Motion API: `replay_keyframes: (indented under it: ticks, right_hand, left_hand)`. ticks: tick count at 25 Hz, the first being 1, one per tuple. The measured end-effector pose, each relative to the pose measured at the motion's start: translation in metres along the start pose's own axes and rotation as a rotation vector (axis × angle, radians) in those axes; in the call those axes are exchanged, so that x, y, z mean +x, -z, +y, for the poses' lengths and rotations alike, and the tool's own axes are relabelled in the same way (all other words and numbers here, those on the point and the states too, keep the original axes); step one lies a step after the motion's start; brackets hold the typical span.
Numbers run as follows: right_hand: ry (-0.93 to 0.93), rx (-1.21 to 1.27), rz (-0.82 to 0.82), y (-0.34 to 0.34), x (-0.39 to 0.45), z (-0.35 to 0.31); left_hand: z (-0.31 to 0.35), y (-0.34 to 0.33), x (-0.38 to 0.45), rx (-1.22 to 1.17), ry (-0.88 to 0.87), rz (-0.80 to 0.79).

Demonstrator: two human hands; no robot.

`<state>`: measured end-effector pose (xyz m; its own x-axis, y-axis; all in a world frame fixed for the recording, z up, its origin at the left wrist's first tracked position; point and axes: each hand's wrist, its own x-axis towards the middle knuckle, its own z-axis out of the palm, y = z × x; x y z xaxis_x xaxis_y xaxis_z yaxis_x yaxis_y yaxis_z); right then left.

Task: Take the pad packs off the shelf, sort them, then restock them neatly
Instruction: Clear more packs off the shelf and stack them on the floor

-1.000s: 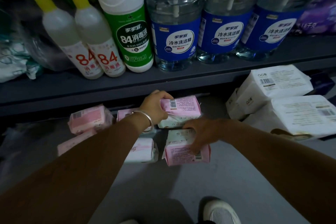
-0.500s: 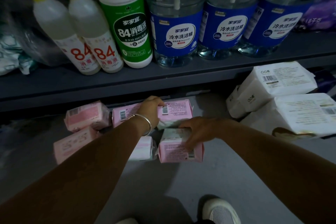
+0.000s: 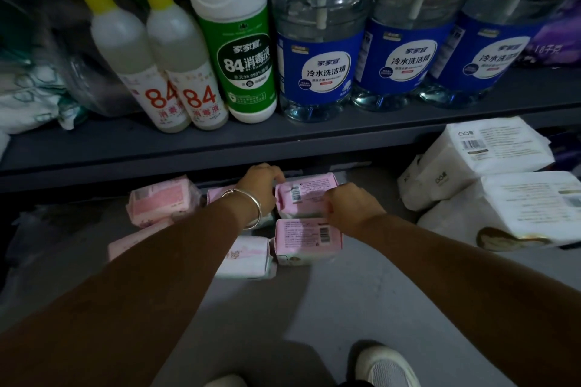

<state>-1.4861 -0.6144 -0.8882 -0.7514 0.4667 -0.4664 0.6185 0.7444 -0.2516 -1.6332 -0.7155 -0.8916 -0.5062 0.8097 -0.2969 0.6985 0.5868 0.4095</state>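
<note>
Both hands are down at the bottom shelf (image 3: 314,308), under the shelf of bottles (image 3: 239,41). The left hand (image 3: 262,187) has its grip curled over the far left corner of the rear pink pack (image 3: 306,195). The right hand (image 3: 352,206) comes onto the same pack from its right edge with fingers bent over it, though whether they pinch it or only press it I cannot tell.

Just nearer than the right grip lies a second pink pack (image 3: 306,237), barcode up, touching the rear one. A white pack (image 3: 245,256) sits beside it, below the left wrist. Further left of the left grip, two more pink packs (image 3: 162,204) lie askew, one overlapping the other.

Judging by this, restocking is partly under way: the two packs by the hands stand squared in a column, while the left-hand packs are loose and unaligned. Those need lining up, and the white pack probably belongs in a separate group.
</note>
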Motion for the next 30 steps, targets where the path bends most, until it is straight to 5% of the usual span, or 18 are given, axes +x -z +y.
replay_keyframes:
  ticks: [7, 20, 30]
  right_hand:
    - [0.118, -0.087, 0.103, 0.073, -0.033, -0.023]
    - [0.31, -0.126, 0.619, 0.312, -0.155, -0.117]
    - [0.203, -0.246, 0.901, 0.407, -0.136, -0.118]
  left_hand:
    - [0.031, 0.075, -0.032, -0.013, -0.043, -0.05]
    - [0.114, 0.322, -0.148, -0.017, -0.24, 0.438]
    - [0.138, 0.406, -0.105, -0.064, -0.299, 0.596]
